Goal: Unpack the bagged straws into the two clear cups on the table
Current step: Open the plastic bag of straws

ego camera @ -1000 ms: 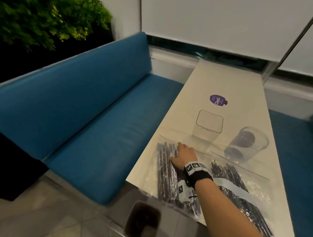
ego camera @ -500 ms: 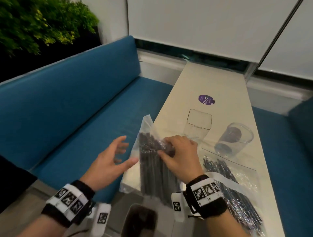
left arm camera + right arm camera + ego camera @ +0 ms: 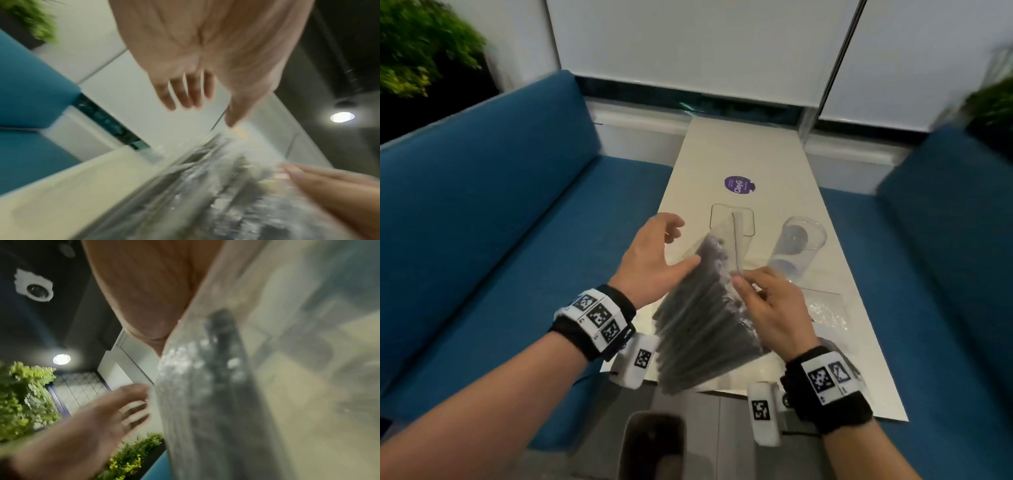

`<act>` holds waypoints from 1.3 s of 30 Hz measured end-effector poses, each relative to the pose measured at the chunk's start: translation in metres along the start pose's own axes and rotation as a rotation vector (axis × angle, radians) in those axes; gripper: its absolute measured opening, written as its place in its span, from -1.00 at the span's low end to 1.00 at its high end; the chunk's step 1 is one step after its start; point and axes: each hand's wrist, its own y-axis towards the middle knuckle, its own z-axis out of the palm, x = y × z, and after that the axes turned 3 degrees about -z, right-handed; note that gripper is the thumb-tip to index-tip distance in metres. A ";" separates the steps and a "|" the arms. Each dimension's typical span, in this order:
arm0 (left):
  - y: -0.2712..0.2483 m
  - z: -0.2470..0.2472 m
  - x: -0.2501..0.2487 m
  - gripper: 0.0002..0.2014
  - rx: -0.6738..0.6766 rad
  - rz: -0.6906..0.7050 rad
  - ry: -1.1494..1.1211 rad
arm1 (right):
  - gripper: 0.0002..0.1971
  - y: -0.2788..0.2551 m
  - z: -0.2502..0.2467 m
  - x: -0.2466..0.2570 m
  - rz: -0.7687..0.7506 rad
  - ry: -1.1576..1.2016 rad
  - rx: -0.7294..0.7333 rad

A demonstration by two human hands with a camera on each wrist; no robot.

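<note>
Both wrist views are smeared with motion blur, so little is made out there beyond skin, crinkled plastic and dark streaks. In the head view the bag of straws (image 3: 702, 318) is held up above the near end of the table (image 3: 739, 154), tilted, its clear top edge raised in front of the square cup (image 3: 732, 219). That cup's lower half is hidden behind the bag. The right hand (image 3: 770, 308) is closed on the bag's right edge, thumb on the plastic — the other fingers are tucked out of sight behind it. The left hand (image 3: 650, 260) is spread wide, fingers loose, thumb laid against the bag's left face; whether anything is gripped there cannot be told. The round cup (image 3: 799, 245) stands to the right of the square one, apart from it. A second bag (image 3: 828, 311) lies flat on the table, largely covered by the right wrist.

Against half a second ago, the bag has been swung further right and higher — the left hand, then clear of it, is now touching it. A second ago the bag lay flat under the right hand alone.
</note>
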 end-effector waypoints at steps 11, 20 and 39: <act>-0.034 0.022 -0.034 -0.78 0.079 -0.236 -0.559 | -0.81 -0.010 0.016 0.013 -0.202 0.191 0.044; -0.039 0.023 -0.038 -0.86 -0.006 -0.360 -0.743 | -0.87 0.021 -0.015 0.014 -0.028 0.369 0.260; -0.043 0.044 -0.048 -0.87 -0.092 -0.536 -0.853 | -0.72 0.011 -0.002 -0.005 0.011 0.320 0.215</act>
